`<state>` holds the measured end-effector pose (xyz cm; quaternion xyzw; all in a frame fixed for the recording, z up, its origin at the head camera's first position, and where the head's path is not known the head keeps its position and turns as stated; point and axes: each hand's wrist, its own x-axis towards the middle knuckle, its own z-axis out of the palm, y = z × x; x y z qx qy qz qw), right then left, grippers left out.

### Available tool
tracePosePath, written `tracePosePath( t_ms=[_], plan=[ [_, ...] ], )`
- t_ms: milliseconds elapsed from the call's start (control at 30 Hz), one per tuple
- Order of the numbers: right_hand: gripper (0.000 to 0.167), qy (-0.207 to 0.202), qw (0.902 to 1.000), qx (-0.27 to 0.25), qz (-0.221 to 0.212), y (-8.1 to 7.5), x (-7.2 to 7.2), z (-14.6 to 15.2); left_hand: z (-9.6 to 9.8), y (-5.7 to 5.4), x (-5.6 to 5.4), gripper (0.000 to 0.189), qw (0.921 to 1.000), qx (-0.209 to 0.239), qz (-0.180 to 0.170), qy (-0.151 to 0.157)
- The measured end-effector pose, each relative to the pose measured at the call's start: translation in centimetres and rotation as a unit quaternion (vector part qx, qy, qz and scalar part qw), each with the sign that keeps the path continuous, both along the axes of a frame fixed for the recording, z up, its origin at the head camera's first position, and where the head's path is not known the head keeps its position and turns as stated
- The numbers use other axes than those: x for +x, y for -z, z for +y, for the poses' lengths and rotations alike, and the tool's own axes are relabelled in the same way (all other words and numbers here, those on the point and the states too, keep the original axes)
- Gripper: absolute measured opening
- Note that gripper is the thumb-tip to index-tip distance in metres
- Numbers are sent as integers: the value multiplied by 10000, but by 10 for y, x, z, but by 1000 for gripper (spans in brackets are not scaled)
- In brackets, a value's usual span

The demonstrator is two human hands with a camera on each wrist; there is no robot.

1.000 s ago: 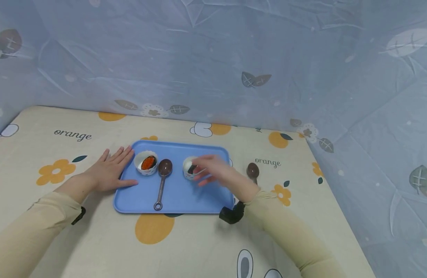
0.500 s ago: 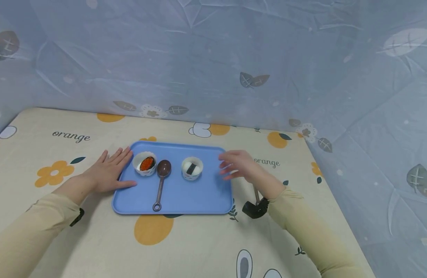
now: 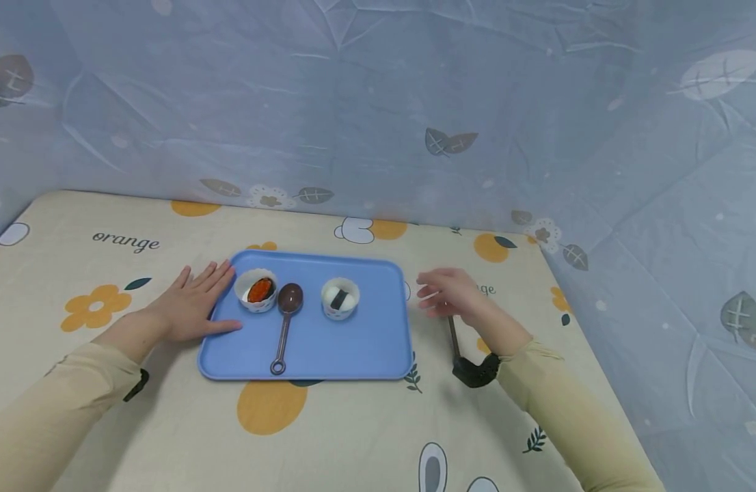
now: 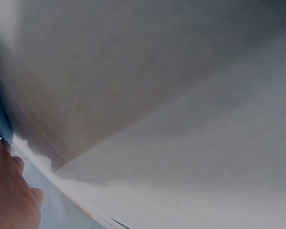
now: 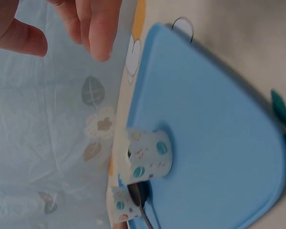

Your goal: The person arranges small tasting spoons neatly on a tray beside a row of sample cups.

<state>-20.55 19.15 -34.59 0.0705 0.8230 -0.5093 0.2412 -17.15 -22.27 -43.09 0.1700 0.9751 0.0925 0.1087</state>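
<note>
My left hand (image 3: 193,307) lies flat with spread fingers at the left edge of a blue tray (image 3: 366,352), its thumb reaching over the rim. My right hand (image 3: 454,295), fingers loosely bent and holding nothing, hovers right of the tray above a second brown spoon (image 3: 454,335), whose bowl it hides. On the tray, a white paper cup (image 3: 247,280) at the left holds an orange-topped toy sushi (image 3: 261,290). Beside it lies a brown spoon (image 3: 286,321). Farther right, another paper cup (image 5: 150,155) holds a white toy sushi with a black band (image 3: 340,298).
A cream tablecloth (image 3: 353,437) printed with oranges and flowers covers the table. Behind and to the right hangs a grey-blue curtain (image 3: 378,102) with leaf prints. Black wrist cameras sit under both sleeves.
My right hand has drawn back to the right, from over the right cup to beyond the tray's right edge. The banded sushi in that cup is now uncovered. My left hand stays put.
</note>
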Motion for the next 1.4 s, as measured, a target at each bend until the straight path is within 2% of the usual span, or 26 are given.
tracePosePath(
  t_ms=[167, 767, 1067, 1400],
  plan=[
    [42, 59, 10000, -22, 16, 5, 0, 16, -1, 0, 0, 106, 10000, 50, 31, 59],
    [42, 305, 9980, 554, -25, 23, 6, 58, -1, 1, 1, 106, 9999, 74, 38, 69],
    [38, 381, 9950, 916, -95, 39, 6, 68, -2, 1, 1, 106, 9999, 25, 71, 68],
    [33, 518, 9950, 828, -224, 49, 7, 73, -2, 2, 0, 107, 10000, 41, 61, 64]
  ],
)
